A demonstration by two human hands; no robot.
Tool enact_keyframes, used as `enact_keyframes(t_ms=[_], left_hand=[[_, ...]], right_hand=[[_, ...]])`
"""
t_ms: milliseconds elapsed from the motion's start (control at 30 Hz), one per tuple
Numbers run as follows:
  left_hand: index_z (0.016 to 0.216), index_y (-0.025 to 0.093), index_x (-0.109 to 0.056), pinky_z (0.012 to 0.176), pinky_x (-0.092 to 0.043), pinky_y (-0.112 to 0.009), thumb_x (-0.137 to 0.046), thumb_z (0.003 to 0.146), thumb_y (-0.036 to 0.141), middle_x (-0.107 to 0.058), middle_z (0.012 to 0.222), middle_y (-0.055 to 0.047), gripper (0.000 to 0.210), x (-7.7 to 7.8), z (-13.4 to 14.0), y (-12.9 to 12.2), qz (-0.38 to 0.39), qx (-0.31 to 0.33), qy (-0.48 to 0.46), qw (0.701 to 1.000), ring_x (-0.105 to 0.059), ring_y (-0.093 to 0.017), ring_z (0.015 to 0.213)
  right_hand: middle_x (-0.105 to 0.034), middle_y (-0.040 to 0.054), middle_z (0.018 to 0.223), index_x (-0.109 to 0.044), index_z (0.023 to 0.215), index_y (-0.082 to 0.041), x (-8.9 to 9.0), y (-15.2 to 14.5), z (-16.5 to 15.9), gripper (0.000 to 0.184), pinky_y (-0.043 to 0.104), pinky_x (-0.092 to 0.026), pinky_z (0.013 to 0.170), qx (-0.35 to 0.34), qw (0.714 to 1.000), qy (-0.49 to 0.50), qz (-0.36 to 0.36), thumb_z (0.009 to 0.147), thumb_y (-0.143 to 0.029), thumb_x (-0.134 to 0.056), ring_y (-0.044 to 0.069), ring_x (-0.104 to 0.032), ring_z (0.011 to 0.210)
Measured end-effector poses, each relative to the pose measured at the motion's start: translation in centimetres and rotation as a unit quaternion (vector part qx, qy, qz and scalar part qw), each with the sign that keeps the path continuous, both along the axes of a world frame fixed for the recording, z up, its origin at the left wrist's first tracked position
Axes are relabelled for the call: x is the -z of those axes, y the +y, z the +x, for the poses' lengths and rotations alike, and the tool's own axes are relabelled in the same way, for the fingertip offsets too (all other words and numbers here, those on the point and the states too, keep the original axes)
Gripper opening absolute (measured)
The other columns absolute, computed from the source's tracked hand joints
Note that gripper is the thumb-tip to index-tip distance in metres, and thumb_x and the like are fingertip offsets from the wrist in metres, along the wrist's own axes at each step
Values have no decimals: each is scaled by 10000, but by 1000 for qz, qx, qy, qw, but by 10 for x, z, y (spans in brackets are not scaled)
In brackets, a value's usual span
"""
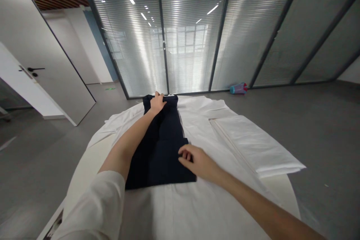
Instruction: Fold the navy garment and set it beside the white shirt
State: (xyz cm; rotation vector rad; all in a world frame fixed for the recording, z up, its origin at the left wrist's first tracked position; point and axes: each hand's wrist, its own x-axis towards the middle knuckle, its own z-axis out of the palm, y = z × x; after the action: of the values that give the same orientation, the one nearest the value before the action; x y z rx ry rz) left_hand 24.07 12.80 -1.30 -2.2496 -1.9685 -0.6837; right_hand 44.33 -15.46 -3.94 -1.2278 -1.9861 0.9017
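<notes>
A folded dark navy garment (160, 157) lies flat on a spread white cloth garment (194, 120), its kind not clear from here. My left hand (158, 103) reaches to its far end, with the fingers closed over the bunched far edge. A small white patch shows at that edge, just right of the hand. Beside the navy garment's right edge, my right hand (197, 161) hovers with loosely curled fingers and the thumb apart; nothing shows in it. On the right lies a folded flat white piece of cloth (253, 142), its corner hanging past the table edge.
A round white table (84, 172) carries the cloths. Beyond it, a glass partition with blinds (185, 45) spans the room. A grey door (42, 56) stands ajar at the left. On the floor by the partition lies a blue, purple and red object (238, 89).
</notes>
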Motion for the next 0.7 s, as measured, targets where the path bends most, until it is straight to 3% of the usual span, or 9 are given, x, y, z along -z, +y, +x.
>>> enact_keyframes(t_ms=[67, 133, 200, 300, 367, 433, 500, 567, 700], left_hand=[[1242, 236, -597, 951, -484, -459, -622, 913, 357, -467, 1340, -144, 352, -6, -2, -13, 21, -2, 0, 1000, -629, -351, 1107], [1233, 220, -602, 933, -484, -465, -618, 914, 349, -475, 1328, -154, 344, -10, -3, -27, 32, -6, -15, 999, -634, -355, 1077], [1222, 212, -605, 927, -482, -464, -625, 908, 330, -477, 1322, -156, 336, -10, -4, -41, 34, -7, -32, 999, -635, -356, 1063], [1189, 222, -624, 928, -486, -440, -664, 882, 308, -473, 1320, -138, 322, -8, -10, -59, 11, 29, -46, 998, -634, -338, 1065], [1162, 239, -640, 942, -487, -410, -719, 843, 342, -473, 1326, -114, 345, -7, -22, -67, -5, 85, -65, 994, -626, -317, 1085], [1169, 250, -631, 956, -483, -364, -716, 845, 407, -502, 1308, -97, 370, -8, -44, -71, 4, 92, -142, 986, -608, -286, 1121], [1232, 242, -570, 903, -499, -327, -610, 916, 471, -569, 1215, -99, 392, -7, -72, -71, -6, 12, -273, 962, -619, -250, 1086], [1269, 205, -506, 765, -520, -309, -499, 969, 504, -631, 1024, -99, 424, -4, -100, -70, -65, -74, -368, 925, -663, -228, 918], [1138, 149, -548, 544, -461, -273, -528, 926, 606, -621, 693, -53, 505, 7, -125, -67, -192, -86, -408, 888, -636, -194, 571]], right_hand=[[-633, 0, 772, -563, 1097, -213, -17, 41, -5, 240, 267, -502, 646, 67, 989, 106, -79, 883, -285, -646, 144, -612, 664], [-642, -6, 747, -445, 1289, -240, -36, 90, -10, 458, 258, -512, 568, 152, 955, 203, -150, 894, -350, -648, 157, -623, 613], [-663, 13, 797, -326, 1412, -270, -50, 136, -18, 629, 275, -552, 586, 170, 920, 297, -193, 897, -399, -664, 160, -644, 621], [-661, 20, 863, -409, 1346, -286, -53, 183, -32, 529, 272, -584, 617, 157, 864, 412, -243, 904, -388, -680, 137, -652, 643], [-636, 13, 828, -539, 1156, -233, -46, 199, -42, 300, 230, -578, 589, 164, 839, 449, -262, 903, -295, -687, 116, -632, 632], [-604, 7, 775, -575, 962, -184, -36, 208, -49, 152, 186, -563, 552, 185, 827, 459, -268, 874, -183, -699, 99, -605, 617], [-579, 3, 743, -559, 866, -170, -28, 210, -52, 165, 171, -559, 521, 204, 820, 462, -270, 837, -109, -709, 97, -588, 613], [-570, 4, 736, -547, 832, -169, -22, 210, -53, 184, 176, -563, 491, 215, 811, 470, -273, 819, -81, -709, 106, -585, 619], [-586, 4, 773, -555, 817, -174, -22, 206, -52, 189, 145, -585, 518, 209, 795, 506, -262, 815, -64, -709, 100, -591, 675]])
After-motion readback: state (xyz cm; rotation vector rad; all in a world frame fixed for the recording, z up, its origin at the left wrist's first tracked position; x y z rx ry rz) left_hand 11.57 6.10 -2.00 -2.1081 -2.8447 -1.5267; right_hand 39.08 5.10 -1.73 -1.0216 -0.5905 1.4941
